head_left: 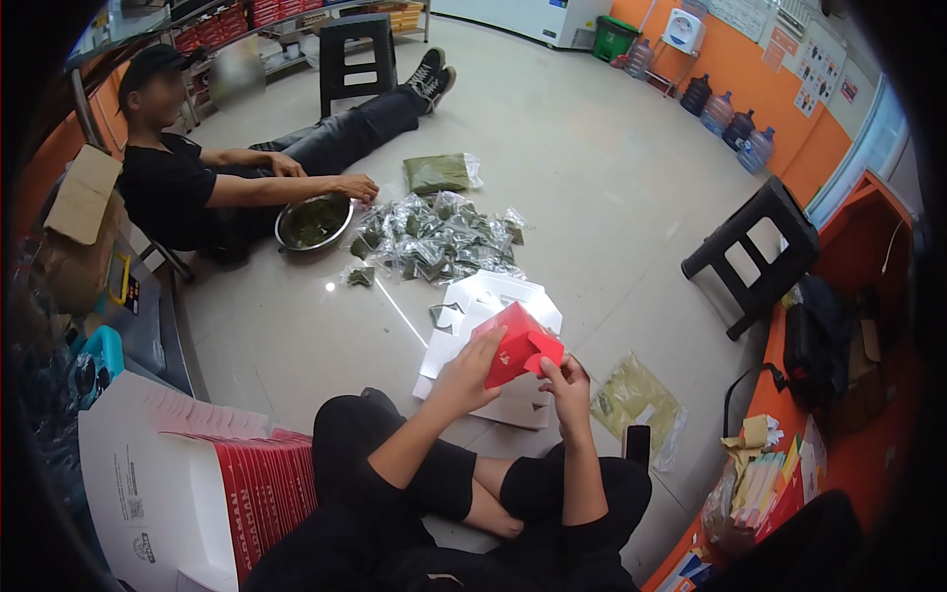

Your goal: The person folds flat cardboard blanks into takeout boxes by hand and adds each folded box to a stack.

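Between my hands is a small red cardboard box (pixel 510 345), held up over my crossed legs. My left hand (pixel 468 373) grips its left side. The fingers of my right hand (pixel 566 387) pinch a flap at its right end. Below the box lie white flat cardboard pieces (pixel 449 353) on the floor. Just beyond them is a pile of small clear bags with green contents (pixel 434 237). A larger bag of green stuff (pixel 439 173) lies behind the pile. Left of my knee, a row of folded red and white cartons (pixel 258 493) stands packed together.
A person (pixel 168 183) in black sits at the left, one hand near a steel bowl (pixel 314 222) with green contents. A yellowish plastic bag (pixel 636 400) and a phone (pixel 637 444) lie by my right knee. Black stools (pixel 752 259) stand right and far back. Water bottles (pixel 739 129) line the orange wall.
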Tool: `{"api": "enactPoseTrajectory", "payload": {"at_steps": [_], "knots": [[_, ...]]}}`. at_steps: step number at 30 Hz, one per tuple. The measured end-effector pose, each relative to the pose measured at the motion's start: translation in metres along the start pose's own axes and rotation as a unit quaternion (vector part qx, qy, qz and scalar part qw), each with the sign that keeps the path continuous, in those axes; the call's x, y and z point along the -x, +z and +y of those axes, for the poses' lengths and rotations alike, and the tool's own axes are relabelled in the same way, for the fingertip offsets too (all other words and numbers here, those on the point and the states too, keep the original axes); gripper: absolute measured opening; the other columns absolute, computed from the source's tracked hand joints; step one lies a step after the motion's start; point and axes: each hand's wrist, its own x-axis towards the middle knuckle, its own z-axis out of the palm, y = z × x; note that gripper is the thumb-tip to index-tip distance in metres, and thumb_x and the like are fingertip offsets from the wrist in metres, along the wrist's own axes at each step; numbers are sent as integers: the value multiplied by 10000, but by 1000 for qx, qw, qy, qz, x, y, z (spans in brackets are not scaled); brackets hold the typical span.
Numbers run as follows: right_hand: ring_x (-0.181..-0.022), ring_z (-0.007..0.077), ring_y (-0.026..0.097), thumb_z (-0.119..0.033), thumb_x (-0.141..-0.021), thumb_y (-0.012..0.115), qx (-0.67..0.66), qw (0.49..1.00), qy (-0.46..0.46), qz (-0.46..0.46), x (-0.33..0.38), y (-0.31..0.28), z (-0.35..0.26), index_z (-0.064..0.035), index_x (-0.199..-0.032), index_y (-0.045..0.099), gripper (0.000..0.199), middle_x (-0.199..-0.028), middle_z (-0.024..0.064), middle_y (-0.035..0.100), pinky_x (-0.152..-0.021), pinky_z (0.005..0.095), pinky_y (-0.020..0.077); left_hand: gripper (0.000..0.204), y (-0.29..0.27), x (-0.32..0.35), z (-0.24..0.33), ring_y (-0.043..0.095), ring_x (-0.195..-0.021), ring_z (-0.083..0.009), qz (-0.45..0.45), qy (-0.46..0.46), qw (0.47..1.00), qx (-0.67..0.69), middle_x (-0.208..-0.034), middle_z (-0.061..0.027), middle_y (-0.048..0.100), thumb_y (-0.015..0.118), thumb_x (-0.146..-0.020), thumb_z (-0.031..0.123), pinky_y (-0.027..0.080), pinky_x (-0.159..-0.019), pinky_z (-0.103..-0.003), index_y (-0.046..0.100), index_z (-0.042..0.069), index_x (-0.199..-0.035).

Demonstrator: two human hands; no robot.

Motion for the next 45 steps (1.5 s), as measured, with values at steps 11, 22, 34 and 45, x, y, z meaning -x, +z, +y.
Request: {"api": "enactPoseTrajectory", "payload": {"at_steps": [11, 22, 34, 45], "knots": [[-875, 171, 598, -181, -820, 648, -22, 1000, 5, -16, -4, 10, 27, -4, -1059, 547, 314, -939, 69, 611, -753, 272, 492, 832, 4, 0, 8, 550, -974, -369, 14, 3, 1000, 20, -1151, -220, 514, 678, -614, 157, 478, -787, -393, 287, 43, -1340], [-992, 131, 533, -159, -846, 619, -32, 999, -30, -22, 2, 23, 19, -13, -1102, 535, 307, -1091, 87, 562, -783, 271, 459, 828, 15, -1, 15, 553, -1000, -376, 31, -64, 986, 152, -1200, -232, 478, 665, -638, 159, 481, -811, -384, 248, 34, -1343], [-1165, 243, 389, -209, -848, 582, -137, 990, -8, 18, 33, 21, -48, -112, -1391, 174, 686, -1362, 126, 265, -944, 380, 357, 884, -54, 54, 70, 529, -938, -133, 274, -220, 759, 549, -1160, -88, 457, 623, -782, 48, 482, -759, -240, 18, 113, -1423], [-1181, 209, 387, -197, -798, 605, -265, 869, -138, -393, 127, 133, -144, -55, -1356, 242, 681, -1294, 119, 380, -982, 320, 303, 628, -181, 191, 205, 248, -1300, -248, 322, -174, 875, 317, -1439, -123, 152, 305, -934, 276, 280, -1021, -380, -86, 107, -1396]]}}
